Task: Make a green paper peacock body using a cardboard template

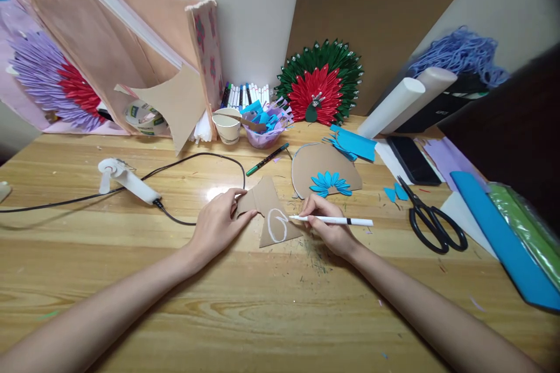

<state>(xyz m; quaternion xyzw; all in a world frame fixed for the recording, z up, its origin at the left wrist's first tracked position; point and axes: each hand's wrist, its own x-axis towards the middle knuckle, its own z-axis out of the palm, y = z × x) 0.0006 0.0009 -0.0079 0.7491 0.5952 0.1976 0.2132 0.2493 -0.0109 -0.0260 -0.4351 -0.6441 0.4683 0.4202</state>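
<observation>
The cardboard piece (265,199) on the wooden table (196,315) is pressed flat by the left hand (221,221), fingers half spread. The white marker (341,221) is pinched by the right hand (331,237); drawing is best done slowly.

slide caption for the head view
Left hand on a cardboard scrap marked in white, right hand holding a white pen

I see the left forearm (126,297) slanting up, bare, from the lower left corner of the frame to the left hand (221,220), just left of centre, turned palm down with the thumb (247,219) spread from the bent fingers. The right forearm (420,294), also bare, slants in from the lower right; the right hand (330,226), right of centre, is curled, thumb and fingertips pinched in a writing grip. Both hands sit about level.
</observation>
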